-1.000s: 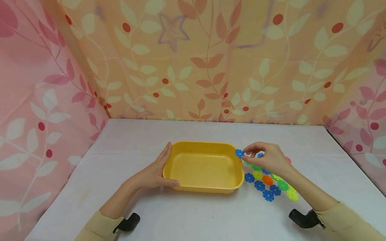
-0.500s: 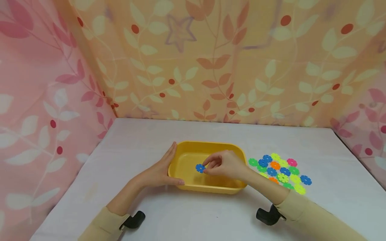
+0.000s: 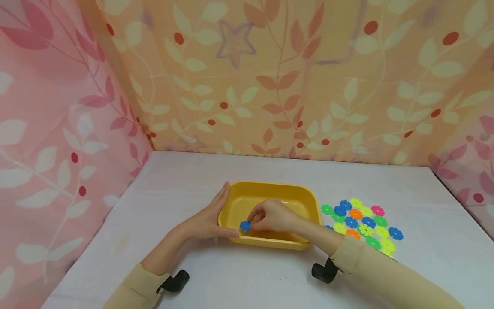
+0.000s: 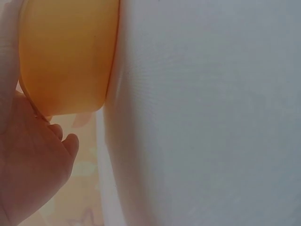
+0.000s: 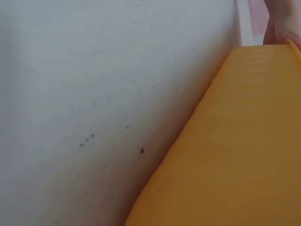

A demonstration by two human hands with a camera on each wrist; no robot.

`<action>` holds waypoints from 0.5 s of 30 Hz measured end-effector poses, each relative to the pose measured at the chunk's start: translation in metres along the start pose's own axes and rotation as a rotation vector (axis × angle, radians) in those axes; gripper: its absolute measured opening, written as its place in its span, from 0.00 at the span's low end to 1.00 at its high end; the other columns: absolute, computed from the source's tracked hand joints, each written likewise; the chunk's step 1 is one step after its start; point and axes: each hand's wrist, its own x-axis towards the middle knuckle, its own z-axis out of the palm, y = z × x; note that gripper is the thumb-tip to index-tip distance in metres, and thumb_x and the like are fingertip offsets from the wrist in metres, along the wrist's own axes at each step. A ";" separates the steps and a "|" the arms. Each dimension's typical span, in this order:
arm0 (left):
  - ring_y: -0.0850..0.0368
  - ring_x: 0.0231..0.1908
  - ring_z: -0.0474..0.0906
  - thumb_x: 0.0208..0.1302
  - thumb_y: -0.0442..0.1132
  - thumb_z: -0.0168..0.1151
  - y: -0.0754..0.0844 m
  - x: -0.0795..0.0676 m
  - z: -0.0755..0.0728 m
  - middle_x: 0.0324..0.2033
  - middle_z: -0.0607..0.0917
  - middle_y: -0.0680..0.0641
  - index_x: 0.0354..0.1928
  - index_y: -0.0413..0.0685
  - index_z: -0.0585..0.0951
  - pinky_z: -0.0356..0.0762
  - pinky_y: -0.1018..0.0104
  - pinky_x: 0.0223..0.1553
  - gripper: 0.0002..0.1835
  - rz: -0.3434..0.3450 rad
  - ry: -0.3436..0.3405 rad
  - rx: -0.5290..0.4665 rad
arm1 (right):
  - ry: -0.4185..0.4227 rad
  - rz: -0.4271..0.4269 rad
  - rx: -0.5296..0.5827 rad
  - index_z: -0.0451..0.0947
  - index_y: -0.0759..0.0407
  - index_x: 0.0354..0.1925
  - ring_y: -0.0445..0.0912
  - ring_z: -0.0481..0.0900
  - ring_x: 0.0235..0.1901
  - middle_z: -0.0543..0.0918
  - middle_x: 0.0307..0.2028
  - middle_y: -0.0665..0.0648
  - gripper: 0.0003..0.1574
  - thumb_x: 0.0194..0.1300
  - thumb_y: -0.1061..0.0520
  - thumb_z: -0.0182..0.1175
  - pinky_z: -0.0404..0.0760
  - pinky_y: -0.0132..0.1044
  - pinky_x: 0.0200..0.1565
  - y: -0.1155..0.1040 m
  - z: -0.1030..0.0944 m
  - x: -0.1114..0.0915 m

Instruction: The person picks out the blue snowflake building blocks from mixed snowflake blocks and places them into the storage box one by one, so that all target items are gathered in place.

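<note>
On a white surface point(image 3: 231, 279), the left hand point(image 3: 206, 221) grips a yellow tray point(image 3: 270, 243) by its left end as the right hand point(image 3: 272, 214) pinches a blue disc point(image 3: 245, 226) inside, seemingly just above the bottom. Bright loose discs point(image 3: 365, 223) lie clustered to the right.

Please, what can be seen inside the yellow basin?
Inside the yellow basin are the right hand and the blue flower-shaped piece it pinches. The hand covers part of the basin's bottom, so whatever may lie beneath it cannot be seen.
</note>
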 end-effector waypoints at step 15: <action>0.53 0.74 0.28 0.52 0.58 0.73 -0.001 0.001 0.000 0.75 0.28 0.53 0.76 0.59 0.28 0.41 0.46 0.71 0.68 -0.014 -0.008 0.006 | 0.060 0.022 -0.068 0.86 0.58 0.34 0.38 0.79 0.23 0.83 0.22 0.44 0.10 0.55 0.55 0.73 0.78 0.29 0.31 0.006 0.000 0.028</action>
